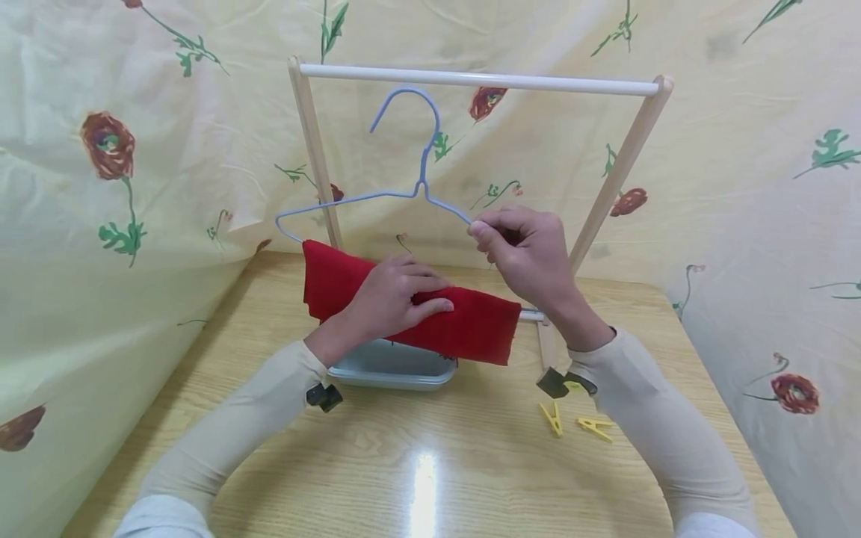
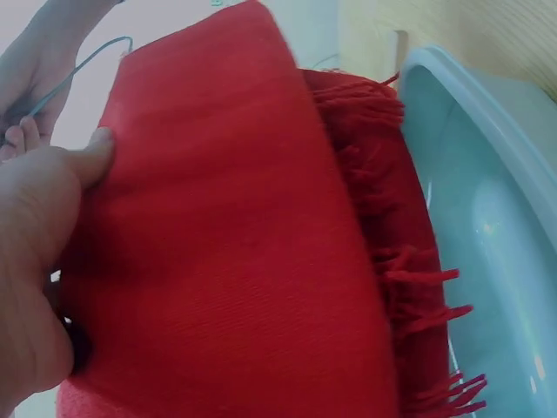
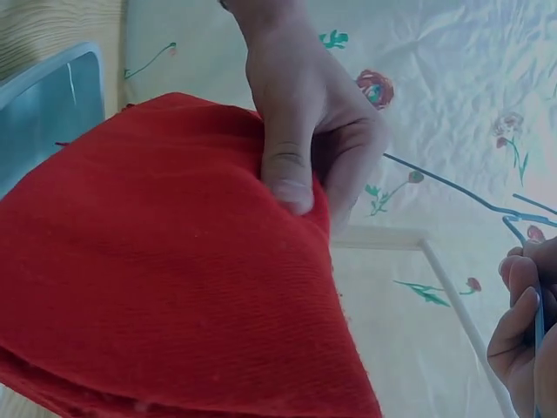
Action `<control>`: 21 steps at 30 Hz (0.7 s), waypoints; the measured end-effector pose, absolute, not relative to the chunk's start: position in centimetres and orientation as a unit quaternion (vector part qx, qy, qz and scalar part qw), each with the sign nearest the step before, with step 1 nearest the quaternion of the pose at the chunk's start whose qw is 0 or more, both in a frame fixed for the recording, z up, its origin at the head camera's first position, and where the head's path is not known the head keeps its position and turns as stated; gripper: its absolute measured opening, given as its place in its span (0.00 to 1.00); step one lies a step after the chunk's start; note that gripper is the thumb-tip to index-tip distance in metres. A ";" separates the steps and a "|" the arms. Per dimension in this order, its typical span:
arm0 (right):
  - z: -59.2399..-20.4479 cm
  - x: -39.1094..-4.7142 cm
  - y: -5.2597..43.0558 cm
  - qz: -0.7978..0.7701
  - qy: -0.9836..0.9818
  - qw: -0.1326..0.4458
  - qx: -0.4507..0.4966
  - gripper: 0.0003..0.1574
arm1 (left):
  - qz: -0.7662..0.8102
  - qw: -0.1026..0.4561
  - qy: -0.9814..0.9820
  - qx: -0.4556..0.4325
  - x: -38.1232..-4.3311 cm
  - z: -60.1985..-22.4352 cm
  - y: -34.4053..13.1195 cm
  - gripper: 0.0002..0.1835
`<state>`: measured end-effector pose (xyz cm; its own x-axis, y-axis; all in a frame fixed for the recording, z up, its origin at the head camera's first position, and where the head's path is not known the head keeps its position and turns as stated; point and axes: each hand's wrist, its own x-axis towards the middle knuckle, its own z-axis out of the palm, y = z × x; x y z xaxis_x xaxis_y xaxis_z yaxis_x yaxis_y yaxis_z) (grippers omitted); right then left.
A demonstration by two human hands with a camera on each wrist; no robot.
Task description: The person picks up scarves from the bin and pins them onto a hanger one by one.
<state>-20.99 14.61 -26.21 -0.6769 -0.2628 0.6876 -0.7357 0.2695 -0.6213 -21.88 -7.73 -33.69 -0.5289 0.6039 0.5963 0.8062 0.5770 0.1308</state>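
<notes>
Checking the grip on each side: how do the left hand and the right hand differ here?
The left hand grips the red fringed cloth, thumb on one face; the right hand pinches the thin blue wire hanger. The left sits lower, above the pale plastic tub; the right is higher. Both wear beige sleeves.

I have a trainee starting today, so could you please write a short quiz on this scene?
1. True or false: the blue hanger hangs on the white rail.
2. Which hand pinches the hanger: A left, B right?
3. What lies under the red cloth on the table?

Key:
1. False; it is held below the rail.
2. B, the right hand; the left hand holds the cloth.
3. A pale tray.
</notes>
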 end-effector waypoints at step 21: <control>-26.7 -20.7 14.2 0.497 -0.761 0.232 0.345 0.03 | -0.203 0.277 -0.817 -0.463 -21.7 -34.1 -7.2 0.18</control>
